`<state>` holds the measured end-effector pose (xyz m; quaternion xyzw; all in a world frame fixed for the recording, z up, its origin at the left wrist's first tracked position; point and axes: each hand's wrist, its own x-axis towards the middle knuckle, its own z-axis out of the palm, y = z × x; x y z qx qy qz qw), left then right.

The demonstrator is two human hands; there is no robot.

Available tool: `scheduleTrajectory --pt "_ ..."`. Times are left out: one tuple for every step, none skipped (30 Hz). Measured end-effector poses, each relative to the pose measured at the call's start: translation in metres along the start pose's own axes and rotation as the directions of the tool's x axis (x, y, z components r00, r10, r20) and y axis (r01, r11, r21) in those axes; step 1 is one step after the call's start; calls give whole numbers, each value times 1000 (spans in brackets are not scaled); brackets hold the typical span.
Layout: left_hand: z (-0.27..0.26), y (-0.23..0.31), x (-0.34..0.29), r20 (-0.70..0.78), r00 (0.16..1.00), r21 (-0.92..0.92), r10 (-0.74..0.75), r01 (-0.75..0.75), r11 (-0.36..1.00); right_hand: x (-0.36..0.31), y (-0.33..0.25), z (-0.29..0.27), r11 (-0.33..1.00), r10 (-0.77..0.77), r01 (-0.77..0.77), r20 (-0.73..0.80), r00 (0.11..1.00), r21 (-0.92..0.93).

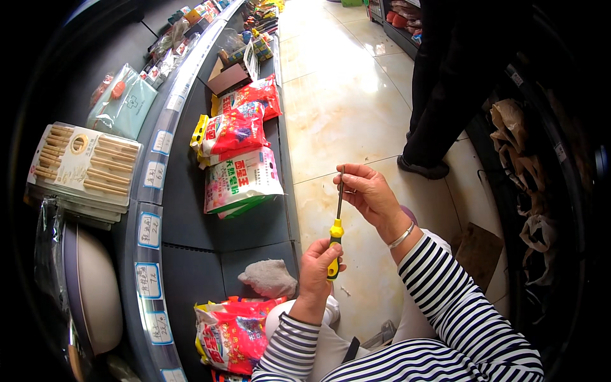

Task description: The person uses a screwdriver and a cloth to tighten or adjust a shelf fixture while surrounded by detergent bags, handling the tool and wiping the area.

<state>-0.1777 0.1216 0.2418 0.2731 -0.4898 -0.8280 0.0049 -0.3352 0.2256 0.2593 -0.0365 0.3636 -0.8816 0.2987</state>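
Note:
A screwdriver (337, 229) with a yellow and dark handle stands nearly upright in front of me, its thin metal shaft pointing up. My left hand (314, 270) is closed around the handle. At the top end of the shaft, the thumb and fingers of my right hand (369, 193) pinch the tip, which they partly cover. Left of my left hand, a crumpled grey cloth (268, 278) lies on the bottom shelf. Below it are red and yellow bags (235, 334), close to my left forearm.
Bottom shelf (191, 232) at left bears a white bag (244, 181) and red bags (235, 130). Upper shelf holds packaged wooden clothespin-like sticks (86, 167) and a pale basin (98, 286). A person in dark trousers (439, 83) stands ahead right on the tiled floor (337, 108). Cardboard (478, 258) lies right.

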Motion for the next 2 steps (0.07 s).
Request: scheduleTrajectory --pt "1 1 -1 -10 1000 15 4 -3 1000 0 0 -1 1000 2 -2 4 1000 0" --pt "3 2 -2 -21 1000 30 7 -7 1000 1 1 -2 1000 4 -4 7 1000 0"
